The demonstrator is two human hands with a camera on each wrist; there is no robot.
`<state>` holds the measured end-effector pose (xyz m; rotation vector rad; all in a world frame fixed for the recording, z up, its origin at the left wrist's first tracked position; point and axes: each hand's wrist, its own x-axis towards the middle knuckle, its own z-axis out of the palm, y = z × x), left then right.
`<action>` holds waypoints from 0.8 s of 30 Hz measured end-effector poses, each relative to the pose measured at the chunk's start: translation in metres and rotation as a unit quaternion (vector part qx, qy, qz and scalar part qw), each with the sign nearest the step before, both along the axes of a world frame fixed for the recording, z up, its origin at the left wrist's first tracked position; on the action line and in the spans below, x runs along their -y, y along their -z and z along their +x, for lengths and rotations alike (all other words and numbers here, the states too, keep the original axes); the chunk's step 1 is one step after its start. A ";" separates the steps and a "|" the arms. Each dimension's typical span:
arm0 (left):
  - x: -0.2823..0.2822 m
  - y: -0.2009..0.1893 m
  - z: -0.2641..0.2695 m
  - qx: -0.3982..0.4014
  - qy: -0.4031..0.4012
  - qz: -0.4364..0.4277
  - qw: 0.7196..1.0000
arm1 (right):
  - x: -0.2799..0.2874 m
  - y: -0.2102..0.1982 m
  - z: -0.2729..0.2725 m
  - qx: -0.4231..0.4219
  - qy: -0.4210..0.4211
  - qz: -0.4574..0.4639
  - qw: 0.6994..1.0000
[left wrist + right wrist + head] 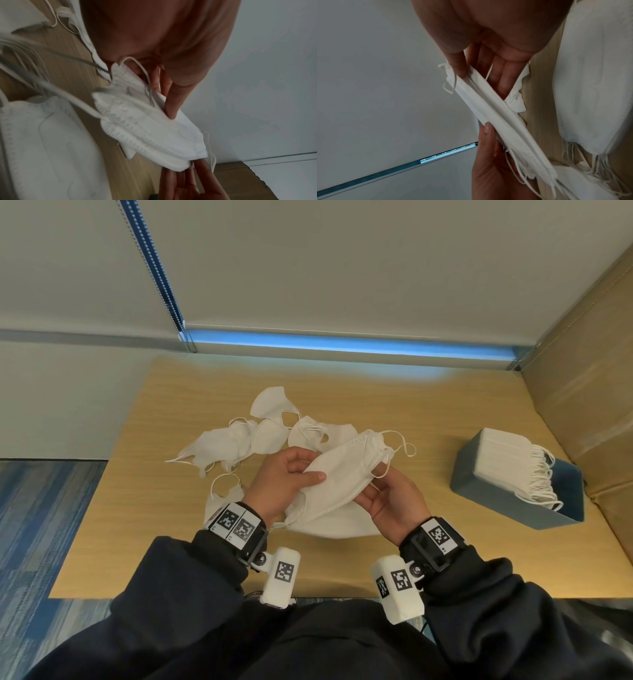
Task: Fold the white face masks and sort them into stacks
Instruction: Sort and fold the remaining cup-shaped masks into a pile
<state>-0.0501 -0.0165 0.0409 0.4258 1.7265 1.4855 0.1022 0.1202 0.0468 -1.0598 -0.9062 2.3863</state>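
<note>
Hanging just above the centre of the head view, the folded mask [342, 477] is held between both hands over a flat stack of folded masks [337, 523] on the wooden table [445, 419]. The left hand [286, 479] pinches its lower-left part, thumb lying across the top face and the other fingers curled beneath. The right hand [394, 501] holds the lower-right edge, thumb on one side and straight fingers on the other in the right wrist view.

The risk is the crease springing open, likely if either pinch loosens. A trailing ear loop [400, 445] at the mask's upper right could also snag and drag the stack askew.

Unfolded masks [260, 436] lie scattered toward the upper left, and a grey box [479, 477] packed with masks sits at the right.
</note>
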 end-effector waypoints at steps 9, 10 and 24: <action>0.003 -0.002 -0.018 -0.077 -0.060 -0.034 0.995 | -0.007 0.006 -0.002 0.029 0.055 -0.044 0.997; 0.004 -0.001 -0.021 -0.063 -0.062 -0.030 0.996 | -0.009 0.008 -0.001 0.032 0.061 -0.052 0.996; -0.004 0.010 -0.011 -0.027 0.085 -0.044 0.995 | -0.006 0.007 -0.005 0.021 0.005 -0.048 0.999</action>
